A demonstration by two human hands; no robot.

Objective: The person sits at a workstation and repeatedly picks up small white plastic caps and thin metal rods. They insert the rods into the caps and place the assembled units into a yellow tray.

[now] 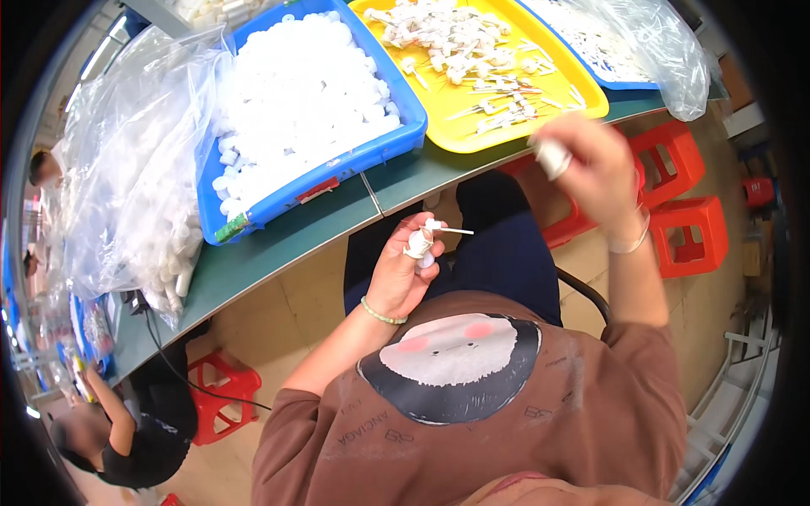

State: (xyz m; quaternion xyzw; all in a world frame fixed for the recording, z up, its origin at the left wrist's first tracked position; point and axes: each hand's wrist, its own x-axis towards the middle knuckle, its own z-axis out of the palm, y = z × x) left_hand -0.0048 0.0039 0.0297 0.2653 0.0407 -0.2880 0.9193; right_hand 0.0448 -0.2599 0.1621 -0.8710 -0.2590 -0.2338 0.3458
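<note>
Above my lap, my left hand (pixel 407 268) is closed on a small white plastic part (pixel 418 244) with a thin white stem (pixel 456 230) jutting to the right. More white pieces seem bunched in those fingers, too small to tell apart. My right hand (pixel 591 164) is raised just off the near right corner of the yellow tray (pixel 472 139), slightly blurred. Its fingers pinch a short white cylindrical plastic piece (pixel 553 158). Inside the yellow tray lie many white stemmed parts (pixel 451 46), heaped at the back and looser toward the front.
A blue bin (pixel 321 181) heaped with white plastic caps (pixel 295 101) stands left of the yellow tray on the green table (pixel 329 219). Clear plastic bags (pixel 135 126) bulge at the left. Red stools (pixel 692 236) stand at right. Another person (pixel 139 430) sits at lower left.
</note>
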